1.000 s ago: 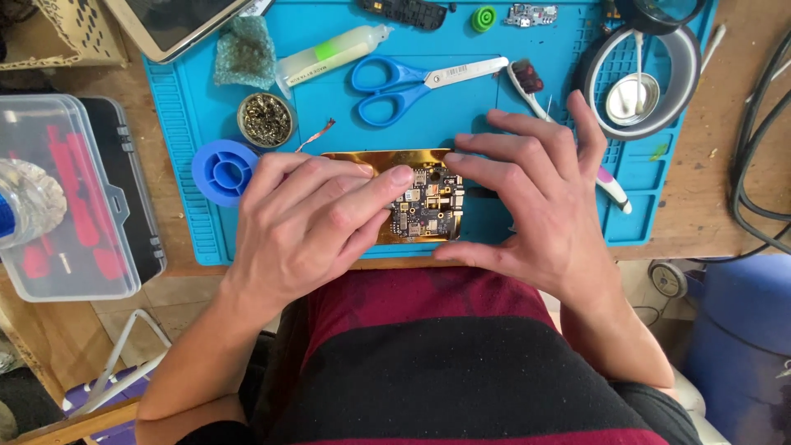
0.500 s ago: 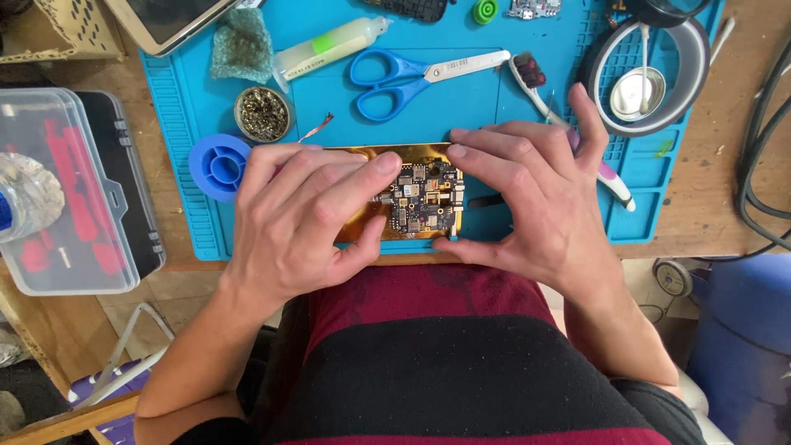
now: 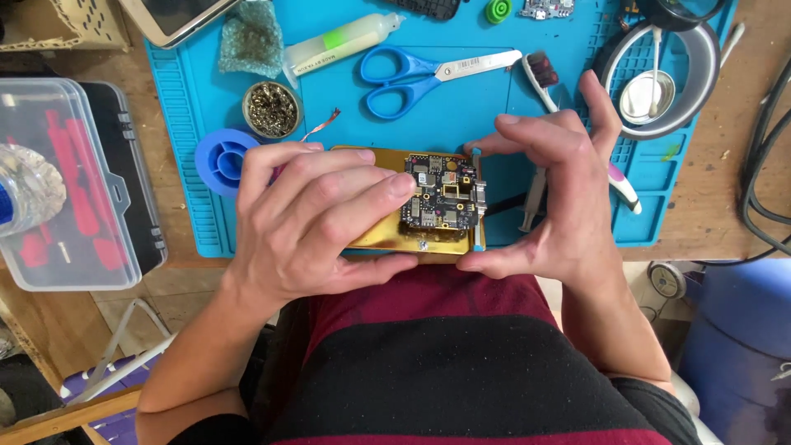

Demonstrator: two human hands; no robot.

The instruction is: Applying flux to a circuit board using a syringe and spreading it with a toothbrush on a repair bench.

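Observation:
A gold-coloured phone frame (image 3: 387, 235) with a black circuit board (image 3: 441, 196) fitted at its right end lies on the blue work mat (image 3: 189, 99), at the mat's near edge. My left hand (image 3: 309, 218) covers the frame's left part, fingers resting on the board and thumb under the near edge. My right hand (image 3: 560, 194) pinches the frame's right end, index finger at the far corner, thumb at the near corner.
On the mat lie blue scissors (image 3: 412, 74), a brush (image 3: 544, 78), a glue tube (image 3: 338, 41), a tin of brass wool (image 3: 270, 109), a blue spool (image 3: 224, 161) and a ring lamp (image 3: 659, 62). A clear plastic box (image 3: 74, 189) stands left; cables (image 3: 762, 189) run right.
My right hand has drawn back from over the board to the frame's right end, baring more of the board. My left fingers have slid further right onto the board.

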